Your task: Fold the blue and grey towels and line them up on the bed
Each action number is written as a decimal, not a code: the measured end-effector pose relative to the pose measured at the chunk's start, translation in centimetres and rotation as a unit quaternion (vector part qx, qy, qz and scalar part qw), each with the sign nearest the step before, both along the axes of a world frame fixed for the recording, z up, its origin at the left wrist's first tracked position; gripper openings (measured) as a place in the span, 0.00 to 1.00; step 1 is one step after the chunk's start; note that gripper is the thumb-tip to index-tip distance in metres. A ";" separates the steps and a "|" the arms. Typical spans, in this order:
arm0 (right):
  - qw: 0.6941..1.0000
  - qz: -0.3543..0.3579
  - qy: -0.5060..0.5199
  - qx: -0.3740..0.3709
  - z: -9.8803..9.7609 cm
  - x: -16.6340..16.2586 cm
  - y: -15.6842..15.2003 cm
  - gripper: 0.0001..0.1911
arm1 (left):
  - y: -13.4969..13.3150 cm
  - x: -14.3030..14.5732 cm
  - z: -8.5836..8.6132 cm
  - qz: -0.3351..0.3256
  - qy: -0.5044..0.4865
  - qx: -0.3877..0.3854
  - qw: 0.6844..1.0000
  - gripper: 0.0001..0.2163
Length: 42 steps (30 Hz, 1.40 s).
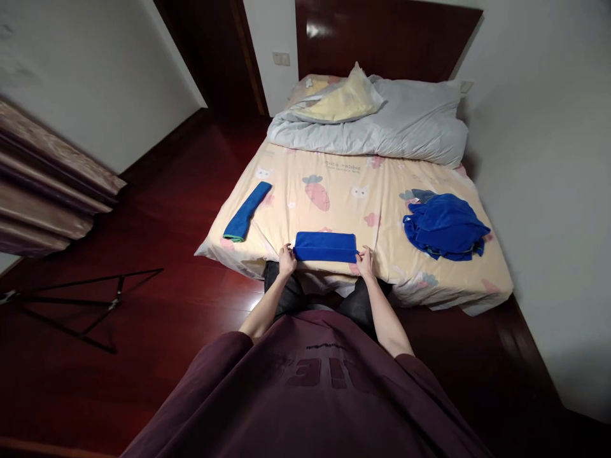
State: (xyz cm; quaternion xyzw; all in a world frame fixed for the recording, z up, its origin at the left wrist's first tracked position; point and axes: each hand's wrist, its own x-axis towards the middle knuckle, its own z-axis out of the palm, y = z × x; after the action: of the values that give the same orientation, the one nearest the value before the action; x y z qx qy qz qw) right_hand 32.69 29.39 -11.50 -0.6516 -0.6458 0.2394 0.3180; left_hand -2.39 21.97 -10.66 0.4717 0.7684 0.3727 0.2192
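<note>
A blue towel [325,246], folded into a flat oblong, lies at the front edge of the bed. My left hand [287,259] pinches its near left corner, and my right hand [365,261] pinches the near right corner. A fold line runs across the towel between the two hands. On the left part of the bed lies another towel, a folded blue strip [247,212] with a green edge at its near end. To the right rests a loose heap of blue towels [446,226].
A patterned sheet covers the bed [334,184]. A grey quilt [405,121] and a yellow pillow [346,102] lie by the headboard [386,38]. Black tripod legs [114,299] stand on the floor at left, near a curtain [42,191].
</note>
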 end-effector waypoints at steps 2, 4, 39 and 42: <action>0.999 0.023 -0.003 0.041 0.6 0.2 -0.7 0.27 | -0.7 -0.1 0.1 -0.053 0.068 0.038 0.996 0.26; 0.994 0.077 -0.014 0.080 1.2 0.0 -1.4 0.26 | -1.3 0.1 0.0 -0.125 0.121 0.057 0.983 0.27; 0.969 0.069 0.234 -0.043 -2.9 0.5 3.1 0.24 | 2.8 -4.6 -4.1 -0.121 -0.191 0.019 0.974 0.23; 0.963 0.059 0.257 -0.055 -3.2 0.5 3.2 0.20 | 3.1 -4.5 -4.6 -0.096 -0.233 0.023 0.967 0.22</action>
State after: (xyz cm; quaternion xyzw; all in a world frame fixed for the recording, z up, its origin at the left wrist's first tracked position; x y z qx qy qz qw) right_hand 33.22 32.64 -14.68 -0.5455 -0.5657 0.4524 0.4216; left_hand -6.89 25.08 -15.28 0.4486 0.6381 0.4675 0.4160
